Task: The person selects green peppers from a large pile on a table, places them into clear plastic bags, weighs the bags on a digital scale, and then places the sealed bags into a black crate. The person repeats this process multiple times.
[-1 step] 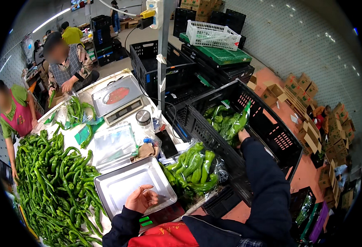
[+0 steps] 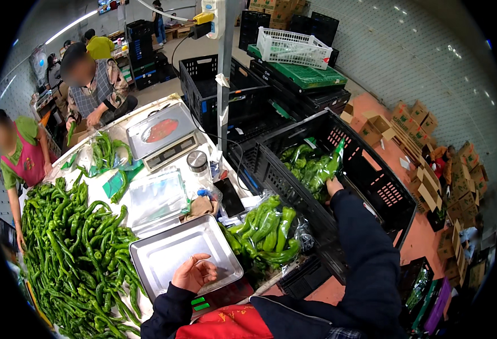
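Note:
My right hand (image 2: 334, 187) reaches into the large black crate (image 2: 274, 175) on the right. Its fingers, partly hidden, grip the edge of a clear bag of green peppers (image 2: 322, 169). My left hand (image 2: 195, 272) hovers over the silver scale tray (image 2: 175, 248), palm up, with loosely bent fingers apart and nothing in them. The tray holds nothing, and a green display glows below it. Beside the tray, another open plastic bag of green peppers (image 2: 268, 231) rests at the table's right edge. A big heap of loose green peppers (image 2: 76, 248) covers the table's left side.
Clear plastic bags (image 2: 158, 195), a phone (image 2: 229, 196) and a lidded jar (image 2: 197, 162) lie mid-table. A second scale (image 2: 161, 131) sits farther back near a metal post (image 2: 224, 90). Two co-workers stand at the left. Cardboard boxes (image 2: 412, 121) fill the far right floor.

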### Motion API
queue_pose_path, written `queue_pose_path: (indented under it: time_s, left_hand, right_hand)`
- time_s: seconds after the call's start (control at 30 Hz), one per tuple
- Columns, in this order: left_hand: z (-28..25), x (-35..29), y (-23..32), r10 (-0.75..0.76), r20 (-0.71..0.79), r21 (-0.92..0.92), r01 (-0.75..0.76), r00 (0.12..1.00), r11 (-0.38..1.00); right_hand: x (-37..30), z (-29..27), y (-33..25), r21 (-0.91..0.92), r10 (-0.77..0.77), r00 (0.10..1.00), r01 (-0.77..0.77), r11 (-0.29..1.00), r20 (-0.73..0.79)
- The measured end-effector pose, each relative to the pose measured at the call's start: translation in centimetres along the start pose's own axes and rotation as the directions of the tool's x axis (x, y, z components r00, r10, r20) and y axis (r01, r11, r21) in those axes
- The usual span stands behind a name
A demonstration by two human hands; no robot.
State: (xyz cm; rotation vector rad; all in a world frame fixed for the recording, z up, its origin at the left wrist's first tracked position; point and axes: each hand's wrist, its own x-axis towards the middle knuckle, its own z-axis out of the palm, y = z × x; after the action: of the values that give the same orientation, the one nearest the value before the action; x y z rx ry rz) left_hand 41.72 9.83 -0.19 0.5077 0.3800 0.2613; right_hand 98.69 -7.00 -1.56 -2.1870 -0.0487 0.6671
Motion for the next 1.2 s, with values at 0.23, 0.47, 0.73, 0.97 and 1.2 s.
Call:
queue_pose_path:
  time_s: [0.23,0.47,0.73,0.97,1.2]
  left_hand:
    - [-0.6,-0.6,-0.6,-0.007,-0.035,-0.004,0.007,0.999,1.0]
    - [-1.7,-2.3,-2.5,0.011,-0.026,-0.045,-0.012,1.0,0.999]
    - [-1.6,-3.7,-4.0,0.04,-0.085,-0.033,-0.043,0.996,0.999]
    - [-2.2,-6.0,-4.1,0.062,-0.102,-0.009,-0.064,0.993,0.998]
    - [-3.6,-10.9,-3.2,0.099,-0.193,0.089,-0.083,0.976,0.993]
  right_hand:
    - [3.5,2.3,1.2,-0.643,-0.762,0.627,0.519,0.563,-0.162]
    - [-2.7,0.3,-1.8,-0.567,-0.891,0.451,0.745,0.351,0.042]
    - [7.0,0.6,-1.2,-0.667,-0.857,0.507,0.67,0.326,0.09]
    - [6.9,-1.2,-0.6,-0.729,-0.739,0.589,0.655,0.201,0.326]
    - [0.3,-2.0,-8.9,-0.648,-0.88,0.394,0.749,0.139,0.267]
